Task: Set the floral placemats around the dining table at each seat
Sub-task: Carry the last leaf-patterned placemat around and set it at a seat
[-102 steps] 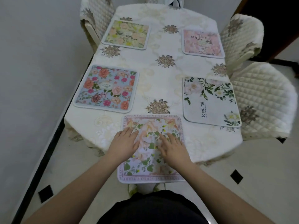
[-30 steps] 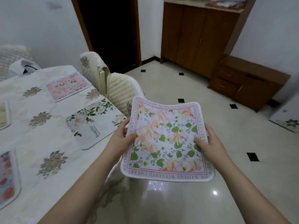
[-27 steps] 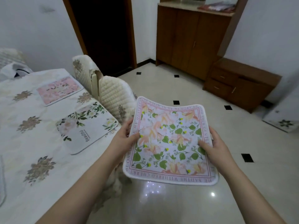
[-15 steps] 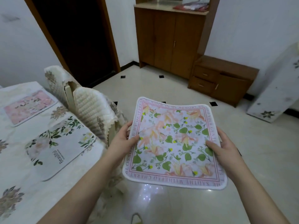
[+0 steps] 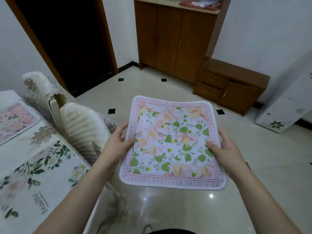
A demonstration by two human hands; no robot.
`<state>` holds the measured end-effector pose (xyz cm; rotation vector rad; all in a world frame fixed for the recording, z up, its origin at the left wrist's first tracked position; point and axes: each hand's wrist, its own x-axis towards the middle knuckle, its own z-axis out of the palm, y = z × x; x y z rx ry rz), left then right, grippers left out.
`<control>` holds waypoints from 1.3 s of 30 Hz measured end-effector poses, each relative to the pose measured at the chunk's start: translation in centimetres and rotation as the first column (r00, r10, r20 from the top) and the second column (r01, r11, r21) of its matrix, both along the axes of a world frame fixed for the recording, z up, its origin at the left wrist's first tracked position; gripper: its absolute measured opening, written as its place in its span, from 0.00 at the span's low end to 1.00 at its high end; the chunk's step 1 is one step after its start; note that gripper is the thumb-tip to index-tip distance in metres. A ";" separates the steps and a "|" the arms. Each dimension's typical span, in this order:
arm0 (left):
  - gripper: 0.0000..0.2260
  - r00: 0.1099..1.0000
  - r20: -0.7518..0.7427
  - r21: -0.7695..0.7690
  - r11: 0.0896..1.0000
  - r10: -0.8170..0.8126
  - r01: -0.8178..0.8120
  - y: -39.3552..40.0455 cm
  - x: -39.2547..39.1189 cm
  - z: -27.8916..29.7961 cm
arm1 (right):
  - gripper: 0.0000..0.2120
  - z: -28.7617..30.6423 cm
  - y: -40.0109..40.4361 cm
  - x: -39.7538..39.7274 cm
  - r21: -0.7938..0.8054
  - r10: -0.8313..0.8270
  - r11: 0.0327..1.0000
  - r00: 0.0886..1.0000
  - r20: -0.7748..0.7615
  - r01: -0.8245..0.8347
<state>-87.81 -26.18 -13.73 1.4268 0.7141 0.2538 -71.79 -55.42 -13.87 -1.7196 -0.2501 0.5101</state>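
I hold a square floral placemat [image 5: 172,142] with a pink lettered border, peach flowers and green leaves, flat in the air over the floor. My left hand [image 5: 118,144] grips its left edge, thumb on top. On the right edge my right hand [image 5: 224,149] does the same. The dining table [image 5: 50,144] with its cream cloth is at the left. On it lie a white placemat with green leaves and the word "Beautiful" [image 5: 33,179] and a pink floral placemat [image 5: 15,122].
Two chairs with quilted cream covers [image 5: 81,127] stand against the table's side, close to my left hand. Ahead are a dark doorway [image 5: 67,39], a tall wooden cabinet [image 5: 175,39] and a low wooden drawer unit [image 5: 229,85]. A white floral box [image 5: 287,102] stands at the right on the glossy tiled floor.
3.4 s ago the placemat lay on the table end under my flat hands. I have since lifted it and turned right, away from the table, which has slid leftward in view.
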 end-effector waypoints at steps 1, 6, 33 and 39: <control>0.27 1.000 -0.002 -0.001 1.000 -0.006 0.006 1.0 1.0 0.1 | 0.23 0.1 0.8 0.8 -0.007 -0.003 1.000 1.000 0.015 0.003; 0.27 0.999 -0.004 -0.016 0.999 -0.038 0.038 4.2 5.8 -0.1 | 0.25 -0.2 3.6 5.5 -0.025 -0.003 1.000 1.000 0.024 0.004; 0.22 0.965 -0.030 -0.026 0.965 0.260 -0.261 13.6 28.8 0.7 | 0.24 -1.9 19.8 35.8 0.022 0.262 0.965 0.963 -0.059 -0.261; 0.24 0.943 -0.036 -0.040 0.943 0.330 -0.332 20.7 29.4 -0.8 | 0.24 -2.4 28.5 37.9 0.004 0.327 0.945 0.943 -0.064 -0.327</control>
